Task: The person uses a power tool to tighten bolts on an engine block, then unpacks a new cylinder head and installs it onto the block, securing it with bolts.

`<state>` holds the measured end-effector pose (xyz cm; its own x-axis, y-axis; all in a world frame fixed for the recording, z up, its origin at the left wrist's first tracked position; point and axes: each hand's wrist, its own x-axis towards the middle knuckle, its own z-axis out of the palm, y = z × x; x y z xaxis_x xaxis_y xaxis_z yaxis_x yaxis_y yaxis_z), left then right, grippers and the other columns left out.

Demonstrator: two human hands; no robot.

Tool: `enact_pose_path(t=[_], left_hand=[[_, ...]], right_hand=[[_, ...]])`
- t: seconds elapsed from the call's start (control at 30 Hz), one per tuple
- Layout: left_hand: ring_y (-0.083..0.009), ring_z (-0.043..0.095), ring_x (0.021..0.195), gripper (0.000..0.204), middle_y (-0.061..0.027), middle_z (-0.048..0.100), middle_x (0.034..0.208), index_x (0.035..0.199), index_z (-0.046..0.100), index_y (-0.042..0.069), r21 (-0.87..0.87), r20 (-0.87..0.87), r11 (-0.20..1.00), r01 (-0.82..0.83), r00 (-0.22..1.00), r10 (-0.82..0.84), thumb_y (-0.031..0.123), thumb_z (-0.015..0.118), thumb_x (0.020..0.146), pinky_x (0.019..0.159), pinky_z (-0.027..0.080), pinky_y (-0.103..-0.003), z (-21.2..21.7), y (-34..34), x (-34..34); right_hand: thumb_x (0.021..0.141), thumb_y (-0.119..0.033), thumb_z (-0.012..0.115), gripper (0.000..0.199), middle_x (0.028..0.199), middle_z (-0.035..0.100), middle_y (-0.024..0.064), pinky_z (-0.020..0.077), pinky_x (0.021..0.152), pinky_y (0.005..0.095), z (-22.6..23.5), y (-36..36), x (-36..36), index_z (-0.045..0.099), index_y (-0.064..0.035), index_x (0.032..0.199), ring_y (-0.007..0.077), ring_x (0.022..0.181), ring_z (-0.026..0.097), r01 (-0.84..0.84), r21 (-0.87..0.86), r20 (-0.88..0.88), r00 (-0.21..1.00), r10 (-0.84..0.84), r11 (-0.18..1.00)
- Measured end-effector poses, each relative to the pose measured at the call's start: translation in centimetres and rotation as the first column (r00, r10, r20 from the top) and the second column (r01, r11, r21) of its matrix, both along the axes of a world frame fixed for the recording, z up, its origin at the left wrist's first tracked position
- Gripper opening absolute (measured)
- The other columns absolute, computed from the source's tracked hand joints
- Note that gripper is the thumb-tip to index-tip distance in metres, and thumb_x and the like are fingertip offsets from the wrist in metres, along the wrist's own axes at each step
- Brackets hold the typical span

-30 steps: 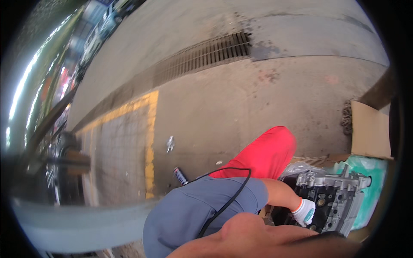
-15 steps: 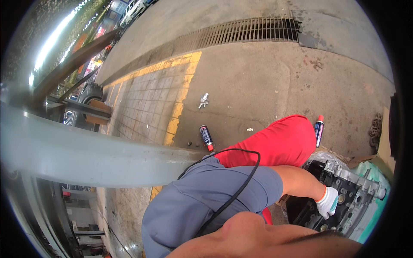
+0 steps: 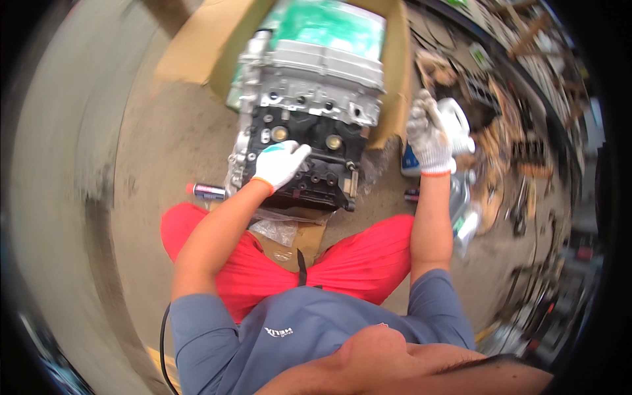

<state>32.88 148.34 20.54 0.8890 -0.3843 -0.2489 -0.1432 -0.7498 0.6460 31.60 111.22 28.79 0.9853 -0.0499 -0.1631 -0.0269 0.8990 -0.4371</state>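
In front of me an engine [image 3: 309,168] stands in an opened cardboard box [image 3: 397,72], its lower block black and its upper part silver. Green-tinted plastic [image 3: 329,26] covers its far end. My left hand [image 3: 280,163], in a white knit glove, rests on the black block beside a round brass-coloured plug [image 3: 334,142]; its fingers reach out, and nothing shows in them. Raised to the right of the box is my right hand [image 3: 431,135], gloved too, with soiled, loosely bent fingers slightly blurred. No object is visible in it. Close beside it stands a white jug [image 3: 454,118].
A spray can [image 3: 209,191] lies left of the engine. Crumpled clear plastic [image 3: 276,232] is between my knees. At right are a grey jug [image 3: 459,194], a clear bottle [image 3: 467,224], metal engine parts [image 3: 528,153] and stained brown sheeting [image 3: 490,191] on the floor.
My view has swung rightward from the floor grate to the engine. My right hand has come into view, raised beside the box. The left hand is still at the engine block.
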Motion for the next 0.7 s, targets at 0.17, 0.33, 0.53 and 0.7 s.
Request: enact_pose_path(t=[0.17, 0.33, 0.53, 0.7], left_hand=[[-0.0070, 0.057, 0.071, 0.043, 0.0020, 0.064, 0.077, 0.088, 0.074, 0.005, -0.564, -0.557, 0.702, -0.435, 0.828, 0.066, 0.046, 0.067, 0.103, 0.066, 0.044, -0.025, 0.7, -1.2, -0.7], [-0.0054, 0.044, 0.053, 0.038, 0.0044, 0.059, 0.067, 0.083, 0.073, 0.010, -0.670, -0.594, 0.529, -0.521, 0.803, 0.038, 0.043, 0.070, 0.102, 0.049, 0.030, -0.024, 0.0, -2.3, 0.0], [-0.0062, 0.041, 0.045, 0.032, 0.0042, 0.059, 0.064, 0.089, 0.071, 0.012, -0.541, -0.827, 0.370, -0.756, 0.558, -0.068, 0.041, 0.070, 0.102, 0.043, 0.031, -0.024, 2.4, -1.2, 3.3], [-0.0085, 0.052, 0.053, 0.023, 0.0019, 0.064, 0.072, 0.095, 0.070, 0.012, -0.660, -0.750, 0.153, -0.736, 0.633, -0.191, 0.034, 0.072, 0.102, 0.048, 0.040, -0.022, 4.3, -1.4, 6.7]], right_hand=[[0.108, -0.019, 0.061, 0.026, 0.088, 0.056, -0.0013, 0.0408, 0.052, 0.0176, -0.1, 1.7, -2.9, 0.062, -0.0027, 0.129, 0.0046, 0.069, 0.050, -0.242, -0.278, -0.138, 0.968, 0.211, 0.930], [0.105, -0.026, 0.067, 0.030, 0.080, 0.051, -0.0055, 0.0368, 0.057, 0.0191, -0.8, 6.5, -2.4, 0.070, -0.0026, 0.124, 0.0042, 0.067, 0.046, -0.330, -0.825, -0.370, 0.929, 0.002, 0.458], [0.099, -0.051, 0.067, 0.059, 0.124, 0.074, 0.0195, 0.0519, 0.103, 0.0379, -4.9, 6.2, -1.0, 0.073, 0.0015, 0.125, 0.0306, 0.118, 0.070, -0.275, -0.909, -0.246, 0.961, -0.128, -0.314], [0.096, -0.063, 0.062, 0.071, 0.125, 0.074, 0.0206, 0.0513, 0.104, 0.0407, -4.4, 10.4, 1.1, 0.068, -0.0029, 0.132, 0.0349, 0.122, 0.068, -0.379, -0.769, -0.331, 0.925, -0.186, -0.514]])
